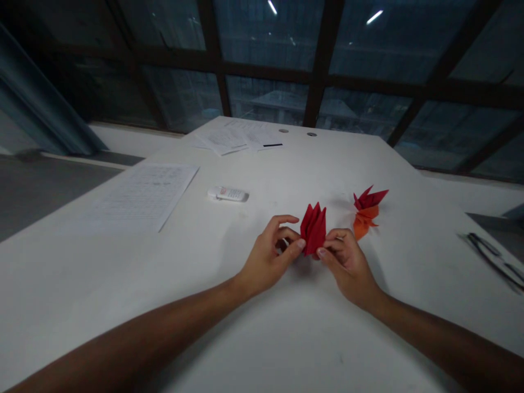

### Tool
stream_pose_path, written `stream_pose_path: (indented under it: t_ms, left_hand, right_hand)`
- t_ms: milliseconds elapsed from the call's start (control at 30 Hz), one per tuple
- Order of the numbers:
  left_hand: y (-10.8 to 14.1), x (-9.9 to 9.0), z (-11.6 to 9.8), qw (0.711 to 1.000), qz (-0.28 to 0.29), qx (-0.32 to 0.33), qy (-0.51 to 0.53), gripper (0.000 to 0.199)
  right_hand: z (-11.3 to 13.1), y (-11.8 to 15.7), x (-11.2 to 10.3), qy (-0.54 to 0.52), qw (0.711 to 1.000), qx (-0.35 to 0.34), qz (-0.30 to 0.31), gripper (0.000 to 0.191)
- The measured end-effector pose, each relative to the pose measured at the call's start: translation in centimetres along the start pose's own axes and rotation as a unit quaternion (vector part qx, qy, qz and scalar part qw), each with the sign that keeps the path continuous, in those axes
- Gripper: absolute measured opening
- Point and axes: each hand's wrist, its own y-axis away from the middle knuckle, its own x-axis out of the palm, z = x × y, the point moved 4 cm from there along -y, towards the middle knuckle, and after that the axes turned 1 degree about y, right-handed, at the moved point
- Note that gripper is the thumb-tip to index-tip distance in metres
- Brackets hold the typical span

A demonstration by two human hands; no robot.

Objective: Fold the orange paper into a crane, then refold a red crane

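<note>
Paper, folded red, pinched by both hands

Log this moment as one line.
left hand: holding red folded paper; right hand: holding same paper; near right hand: orange folded paper

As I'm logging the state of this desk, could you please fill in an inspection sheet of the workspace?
Surface: white table, a few small marks.
Work items: red folded paper between the hands; a red folded piece and an orange folded piece beyond the right hand.
Clutter: white printed object; near papers; far papers; dark-framed object, probably glasses, on the right.
Hands: left hand and right hand both pinch the red folded paper.
Cables: nothing seen.
Surroundings: dark windows ahead; blue curtain at left.
</note>
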Motion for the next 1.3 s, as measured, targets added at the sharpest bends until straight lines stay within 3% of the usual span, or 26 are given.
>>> stream_pose_path:
  t_ms: [133, 400, 600, 700, 867, 967, 1300]
  left_hand:
    - [0.0, 0.1, 0.0, 1.000, -0.001, -0.011, 0.000, 0.042]
    - [-0.1, 0.0, 0.0, 0.999, 0.011, 0.004, -0.032, 0.024]
    - [0.1, 0.3, -1.3, 0.977, 0.075, 0.168, -0.107, 0.014]
    - [0.6, 0.4, -1.7, 0.946, 0.079, 0.253, -0.187, 0.008]
    - [1.3, 0.8, -2.0, 0.886, 0.083, 0.368, -0.269, 0.004]
    - [1.5, 0.8, -2.0, 0.872, 0.080, 0.392, -0.284, 0.006]
    - [1.9, 0.8, -2.3, 0.863, 0.076, 0.412, -0.281, 0.011]
  right_hand:
    - [0.0, -0.3, 0.2, -0.032, 0.999, 0.015, 0.028, 0.030]
    - [0.2, -0.4, 0.2, -0.039, 0.999, 0.009, 0.009, 0.016]
    - [0.9, -0.6, -0.4, -0.004, 0.995, -0.095, -0.018, 0.012]
    - [1.2, -0.5, -0.4, 0.006, 0.990, -0.139, 0.004, 0.013]
    - [1.3, -0.1, -0.2, 0.016, 0.987, -0.156, 0.035, 0.018]
    - [1.5, 0.0, -0.1, 0.023, 0.985, -0.170, 0.034, 0.020]
    - [2.0, 0.2, 0.1, 0.051, 0.980, -0.189, 0.032, 0.015]
